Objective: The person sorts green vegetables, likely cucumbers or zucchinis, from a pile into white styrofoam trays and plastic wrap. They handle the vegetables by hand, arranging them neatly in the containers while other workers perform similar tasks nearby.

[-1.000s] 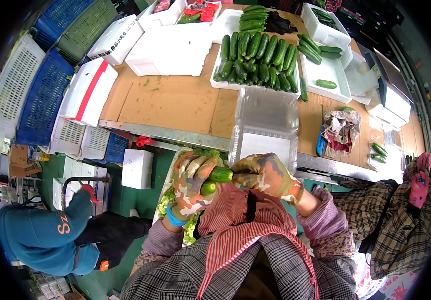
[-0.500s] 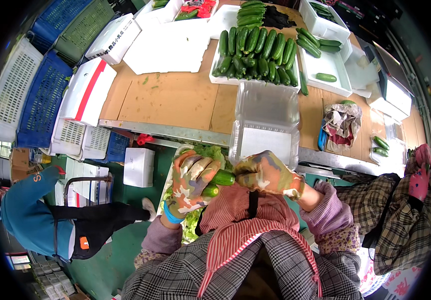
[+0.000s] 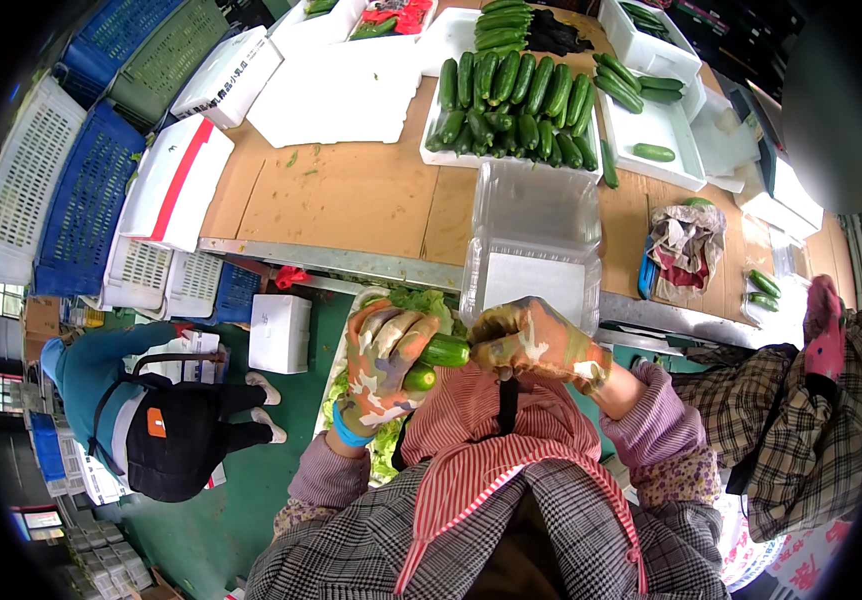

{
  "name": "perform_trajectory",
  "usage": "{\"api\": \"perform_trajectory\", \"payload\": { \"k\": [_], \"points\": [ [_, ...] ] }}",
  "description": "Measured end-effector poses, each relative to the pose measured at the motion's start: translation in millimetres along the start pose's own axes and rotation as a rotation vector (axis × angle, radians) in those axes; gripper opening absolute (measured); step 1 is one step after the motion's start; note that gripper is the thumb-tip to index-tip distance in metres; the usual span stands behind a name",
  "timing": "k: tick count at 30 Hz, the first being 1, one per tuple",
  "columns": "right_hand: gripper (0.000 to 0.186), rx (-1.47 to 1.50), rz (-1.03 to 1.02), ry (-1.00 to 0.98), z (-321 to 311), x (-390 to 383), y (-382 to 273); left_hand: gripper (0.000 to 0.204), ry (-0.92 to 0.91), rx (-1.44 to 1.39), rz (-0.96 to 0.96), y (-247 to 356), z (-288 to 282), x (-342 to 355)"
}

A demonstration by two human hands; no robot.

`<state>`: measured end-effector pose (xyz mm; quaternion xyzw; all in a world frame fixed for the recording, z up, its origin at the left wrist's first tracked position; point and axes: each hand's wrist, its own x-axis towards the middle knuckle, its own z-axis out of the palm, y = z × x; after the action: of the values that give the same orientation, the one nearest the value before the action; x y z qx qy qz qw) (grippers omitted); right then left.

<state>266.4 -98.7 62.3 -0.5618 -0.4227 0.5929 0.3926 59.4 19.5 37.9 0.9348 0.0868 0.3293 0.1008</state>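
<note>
Left hand [image 3: 386, 360] still clutches two cucumbers [image 3: 444, 350], right hand [image 3: 541, 343] curled beside them, can't tell its hold; left of that grip, a co-worker [image 3: 171, 435] now shows both shoes [image 3: 268, 425]!

The place was a produce packing workroom, as its stock and containers indicated. Cucumbers [image 3: 524, 80] lay in rows in a white tray [image 3: 459, 164] on a long, board-covered table [image 3: 351, 195], with an open clear plastic box [image 3: 533, 208] beside them. Perforated crates [image 3: 81, 210] and white foam boxes [image 3: 148, 180] stood at left. Two other people, one in a teal top [image 3: 101, 375], occupied the green-floored [image 3: 191, 535] room.
</note>
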Motion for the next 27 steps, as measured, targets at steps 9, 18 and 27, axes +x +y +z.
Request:
{"api": "perform_trajectory", "payload": {
  "k": [9,18,27],
  "points": [
    [0.026,0.029,-0.273,0.096,8,4,21,0.052,0.054,-0.154,-0.162,4,1,-6],
    [0.033,-0.413,-0.343,0.045,2,6,3,0.047,-0.010,-0.038,-0.095,3,1,-7],
    [0.029,-0.424,-0.283,-0.006,-3,5,7,0.041,-0.076,-0.037,-0.050,3,-1,-6]
  ]
}}
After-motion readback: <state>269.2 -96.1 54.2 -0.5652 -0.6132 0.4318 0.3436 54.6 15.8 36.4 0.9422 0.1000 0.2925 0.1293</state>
